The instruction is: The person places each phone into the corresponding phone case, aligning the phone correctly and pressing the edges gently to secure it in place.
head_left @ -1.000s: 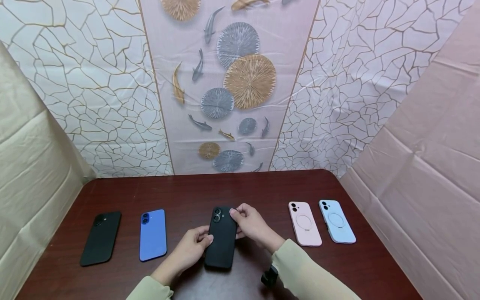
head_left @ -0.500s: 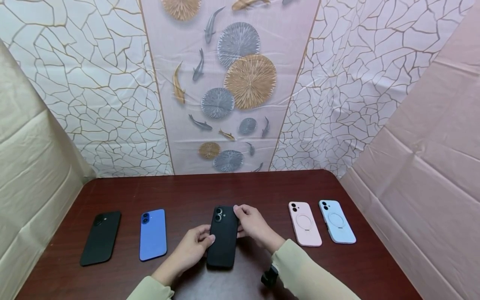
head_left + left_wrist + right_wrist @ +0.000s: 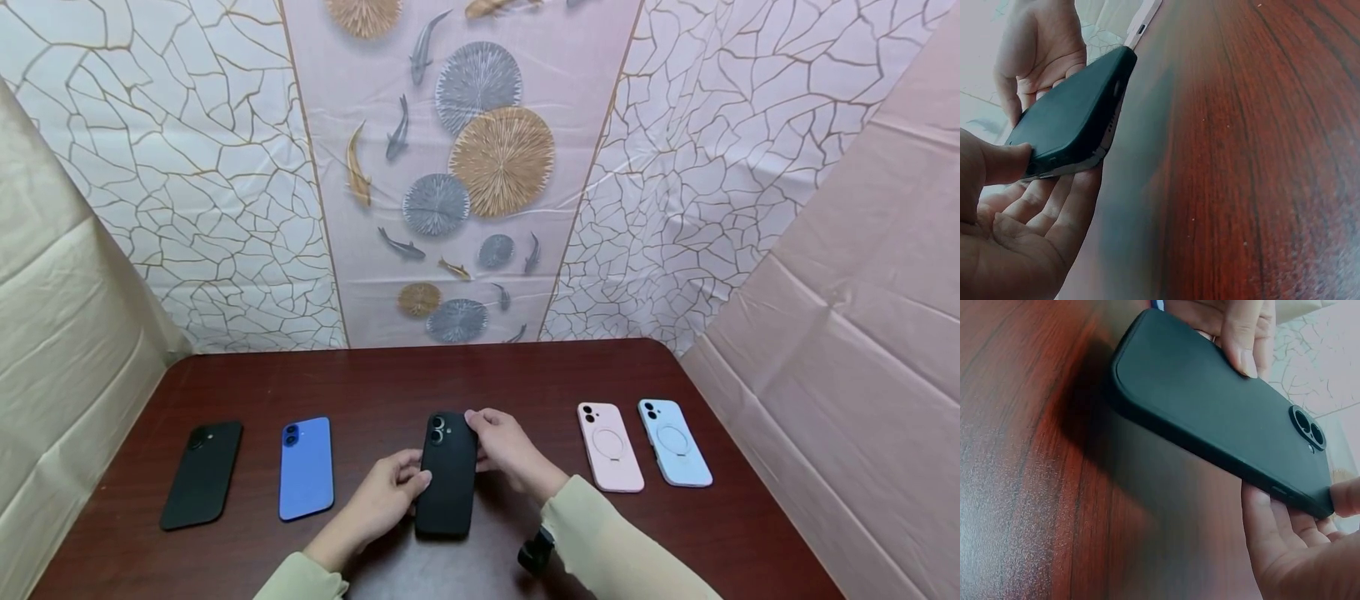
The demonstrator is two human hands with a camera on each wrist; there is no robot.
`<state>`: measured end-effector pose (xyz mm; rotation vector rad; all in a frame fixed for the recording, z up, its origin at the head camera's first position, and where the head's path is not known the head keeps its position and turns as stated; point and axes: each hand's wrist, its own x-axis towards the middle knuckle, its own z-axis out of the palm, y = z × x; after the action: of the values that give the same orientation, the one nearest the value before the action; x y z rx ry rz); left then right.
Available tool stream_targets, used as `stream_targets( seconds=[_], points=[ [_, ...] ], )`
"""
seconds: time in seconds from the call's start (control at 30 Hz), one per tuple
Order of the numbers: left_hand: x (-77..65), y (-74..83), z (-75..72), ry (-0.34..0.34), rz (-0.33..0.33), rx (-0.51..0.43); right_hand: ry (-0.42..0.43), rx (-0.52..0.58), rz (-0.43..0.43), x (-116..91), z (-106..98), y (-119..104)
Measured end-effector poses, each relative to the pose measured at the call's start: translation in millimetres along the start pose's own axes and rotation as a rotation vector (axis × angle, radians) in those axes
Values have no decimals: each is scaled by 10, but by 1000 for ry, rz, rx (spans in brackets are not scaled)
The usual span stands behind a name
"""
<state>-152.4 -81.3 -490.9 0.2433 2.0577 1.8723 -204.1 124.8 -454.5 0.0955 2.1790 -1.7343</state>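
Between my left hand (image 3: 378, 497) and right hand (image 3: 508, 450), the black phone (image 3: 446, 492) is raised just above the table (image 3: 517, 379), back up, its long axis running away from me and tipping slightly right at the far end. I pinch its left long edge with the left and its far right corner with the right, so the right sits nearer the camera end; a paler strip (image 3: 1075, 167) shows under the back beside my left thumb.
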Motion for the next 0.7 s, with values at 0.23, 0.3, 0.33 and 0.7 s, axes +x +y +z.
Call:
stream_targets(
  seconds=[0.23,0.3,0.33,0.7],
  points=[
    [-11,25,-7,78,-40,-53,-46,-4,6,-9,25,8],
    [-7,37,-5,111,-54,-72,-81,-4,10,-13,43,22],
    [-4,41,-3,126,-60,-82,-98,-6,8,-16,53,30],
    [13,67,-20,178,-69,-83,-130,-36,-79,-76,114,25]
  ],
)
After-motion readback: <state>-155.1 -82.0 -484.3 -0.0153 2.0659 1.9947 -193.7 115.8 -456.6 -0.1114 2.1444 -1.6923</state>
